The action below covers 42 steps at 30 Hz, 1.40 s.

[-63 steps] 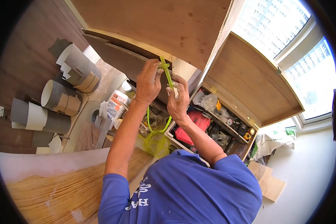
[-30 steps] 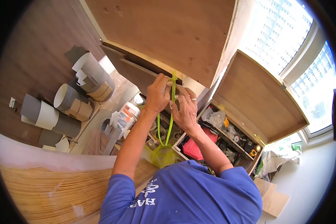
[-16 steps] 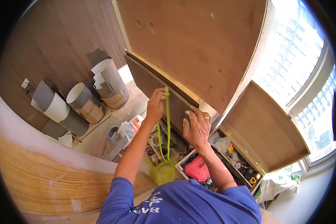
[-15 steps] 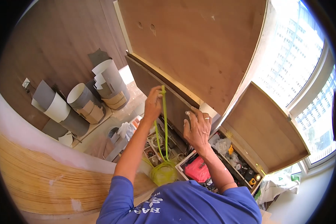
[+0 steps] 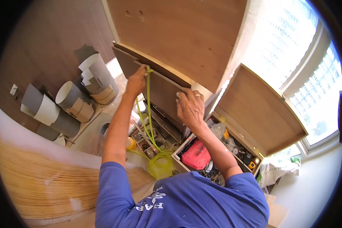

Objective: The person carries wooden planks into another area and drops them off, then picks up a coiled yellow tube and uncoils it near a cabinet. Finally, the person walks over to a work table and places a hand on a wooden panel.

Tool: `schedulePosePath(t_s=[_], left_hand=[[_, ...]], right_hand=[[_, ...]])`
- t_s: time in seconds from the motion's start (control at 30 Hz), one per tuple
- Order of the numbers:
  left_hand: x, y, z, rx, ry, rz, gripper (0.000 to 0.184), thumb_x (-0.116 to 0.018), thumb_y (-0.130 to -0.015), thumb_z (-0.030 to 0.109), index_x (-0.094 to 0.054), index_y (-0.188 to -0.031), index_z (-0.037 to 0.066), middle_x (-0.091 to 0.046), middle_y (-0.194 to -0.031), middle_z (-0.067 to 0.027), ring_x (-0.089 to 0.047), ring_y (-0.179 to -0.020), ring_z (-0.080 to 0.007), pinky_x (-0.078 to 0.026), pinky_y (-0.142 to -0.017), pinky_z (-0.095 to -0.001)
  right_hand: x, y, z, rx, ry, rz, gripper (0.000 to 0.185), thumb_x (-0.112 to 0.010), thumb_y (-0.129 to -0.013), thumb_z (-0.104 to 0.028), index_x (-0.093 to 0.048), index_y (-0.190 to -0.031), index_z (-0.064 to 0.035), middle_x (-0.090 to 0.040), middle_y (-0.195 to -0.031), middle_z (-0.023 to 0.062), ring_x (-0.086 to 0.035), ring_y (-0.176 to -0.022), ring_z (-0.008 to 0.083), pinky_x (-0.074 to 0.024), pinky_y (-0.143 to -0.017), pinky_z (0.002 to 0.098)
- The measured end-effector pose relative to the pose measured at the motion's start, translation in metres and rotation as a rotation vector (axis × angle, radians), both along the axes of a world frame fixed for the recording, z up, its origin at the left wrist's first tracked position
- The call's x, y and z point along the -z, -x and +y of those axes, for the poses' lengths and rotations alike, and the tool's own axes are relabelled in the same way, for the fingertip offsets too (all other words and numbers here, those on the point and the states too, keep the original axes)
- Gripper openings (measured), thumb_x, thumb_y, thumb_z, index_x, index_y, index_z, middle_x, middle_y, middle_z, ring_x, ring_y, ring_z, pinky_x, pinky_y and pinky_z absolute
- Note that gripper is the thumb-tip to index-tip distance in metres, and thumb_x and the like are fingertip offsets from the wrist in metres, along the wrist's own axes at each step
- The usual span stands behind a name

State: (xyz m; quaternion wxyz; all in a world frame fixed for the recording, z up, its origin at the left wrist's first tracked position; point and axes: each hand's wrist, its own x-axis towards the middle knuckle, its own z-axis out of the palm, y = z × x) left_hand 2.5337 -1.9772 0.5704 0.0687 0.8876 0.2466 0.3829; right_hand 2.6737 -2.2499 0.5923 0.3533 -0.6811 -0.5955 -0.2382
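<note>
Brown wood panel (image 5: 178, 34), big and flat, fills the top middle of the view. Right of it, a wooden lid (image 5: 262, 114) stands raised behind an open wooden box (image 5: 180, 164) packed with tools and bags. Below the panel, a dark board (image 5: 163, 91) slants down to the right. Three upright rolls (image 5: 98, 79) of grey and white sheet are lined up at left, near the wall.

Left hand (image 5: 136, 82): at the dark board's upper edge, fingertips pinching the yellow-green cord (image 5: 149, 98) near its knotted top. Right hand (image 5: 190, 108): over the board's right end, holding nothing, fingers bent and slightly spread; contact with the board, cannot tell.

Cord hangs in two strands from the left hand down to a loose yellow-green coil (image 5: 160, 165), which lies just left of the box. Red case (image 5: 196, 155) inside the box, near its left wall. Smallest: a ring (image 5: 198, 95) on a right-hand finger.
</note>
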Motion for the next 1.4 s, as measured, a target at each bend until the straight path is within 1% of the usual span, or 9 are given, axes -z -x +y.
schedulePosePath(t_s=[0.03, 0.2, 0.47, 0.57, 0.9, 1.0, 1.1, 1.2, 1.4], left_hand=[[0.004, 0.006, 0.002, -0.007, -0.060, -0.038, 0.033, -0.054, -0.096, 0.013, -0.056, -0.127, 0.004, -0.057, -0.136, -0.0186, -0.058, -0.119, -0.0391, -0.049, -0.100, -0.0443], [0.010, 0.060, -0.029, -0.089, -0.005, -0.090, 0.037, -0.047, -0.102, 0.021, -0.053, -0.135, 0.006, -0.060, -0.130, -0.0227, -0.060, -0.116, -0.0404, -0.050, -0.097, -0.0451], [-0.003, 0.094, -0.092, -0.241, 0.164, -0.127, 0.034, -0.051, -0.100, 0.014, -0.056, -0.132, 0.005, -0.065, -0.120, -0.0234, -0.063, -0.107, -0.0430, -0.051, -0.087, -0.0457], [-0.008, 0.117, -0.107, -0.214, 0.067, -0.116, 0.034, -0.052, -0.097, 0.010, -0.057, -0.130, 0.004, -0.065, -0.119, -0.0229, -0.064, -0.105, -0.0420, -0.051, -0.087, -0.0448], [-0.003, 0.195, -0.071, -0.241, 0.073, -0.406, 0.015, -0.061, -0.091, 0.007, -0.061, -0.102, -0.003, -0.059, -0.098, -0.0111, -0.059, -0.094, -0.0291, -0.047, -0.087, -0.0340], [0.024, 0.207, -0.026, -0.077, 0.457, -0.527, 0.017, -0.064, -0.091, 0.013, -0.062, -0.100, -0.002, -0.060, -0.100, -0.0085, -0.058, -0.098, -0.0238, -0.045, -0.088, -0.0330], [0.024, 0.210, -0.008, 0.237, 0.846, -0.541, 0.037, -0.073, -0.086, 0.034, -0.065, -0.095, -0.001, -0.058, -0.105, -0.0061, -0.051, -0.106, -0.0165, -0.042, -0.087, -0.0284], [-0.012, 0.181, -0.015, 0.409, 0.942, -0.421, 0.041, -0.076, -0.080, 0.039, -0.066, -0.089, 0.000, -0.057, -0.106, -0.0058, -0.051, -0.102, -0.0151, -0.040, -0.084, -0.0270], [-0.013, 0.154, 0.008, 0.744, 1.204, -0.275, 0.031, -0.077, -0.077, 0.030, -0.069, -0.086, 0.001, -0.057, -0.105, -0.0108, -0.053, -0.099, -0.0195, -0.042, -0.086, -0.0286]], right_hand=[[-0.002, 0.002, 0.001, 0.007, 0.013, 0.001, 0.033, -0.071, -0.077, -0.014, -0.065, -0.108, -0.0069, -0.060, -0.113, 0.0109, -0.055, -0.102, 0.0305, -0.0422, -0.089, 0.0426], [-0.003, 0.009, 0.002, 0.039, 0.019, -0.099, 0.042, -0.070, -0.079, -0.016, -0.063, -0.118, -0.0037, -0.058, -0.109, 0.0125, -0.055, -0.101, 0.0301, -0.0421, -0.089, 0.0418], [0.000, 0.019, 0.034, -0.088, 0.047, -0.153, 0.038, -0.067, -0.081, -0.015, -0.062, -0.117, -0.0022, -0.059, -0.101, 0.0128, -0.055, -0.097, 0.0282, -0.0430, -0.085, 0.0409], [-0.004, 0.025, 0.040, -0.141, -0.018, -0.092, 0.032, -0.067, -0.080, -0.012, -0.064, -0.110, -0.0037, -0.062, -0.098, 0.0124, -0.055, -0.095, 0.0293, -0.0432, -0.084, 0.0421], [0.009, 0.016, 0.055, -0.144, -0.041, 0.050, 0.030, -0.064, -0.067, -0.009, -0.069, -0.096, -0.0086, -0.064, -0.094, 0.0063, -0.055, -0.088, 0.0292, -0.0404, -0.081, 0.0430], [0.013, 0.017, 0.059, -0.177, -0.033, 0.084, 0.028, -0.062, -0.066, -0.011, -0.069, -0.093, -0.0089, -0.064, -0.093, 0.0051, -0.055, -0.087, 0.0284, -0.0386, -0.082, 0.0424], [0.011, 0.018, 0.061, -0.186, -0.040, 0.069, 0.027, -0.062, -0.064, -0.010, -0.069, -0.090, -0.0089, -0.065, -0.094, 0.0044, -0.055, -0.088, 0.0273, -0.0371, -0.085, 0.0414], [0.012, 0.018, 0.065, -0.205, -0.043, 0.085, 0.031, -0.063, -0.062, -0.007, -0.069, -0.092, -0.0086, -0.066, -0.094, 0.0058, -0.055, -0.089, 0.0276, -0.0363, -0.087, 0.0402], [0.018, 0.017, 0.065, -0.225, -0.034, 0.075, 0.034, -0.067, -0.065, -0.006, -0.068, -0.098, -0.0093, -0.067, -0.100, 0.0068, -0.056, -0.089, 0.0265, -0.0348, -0.089, 0.0398]])
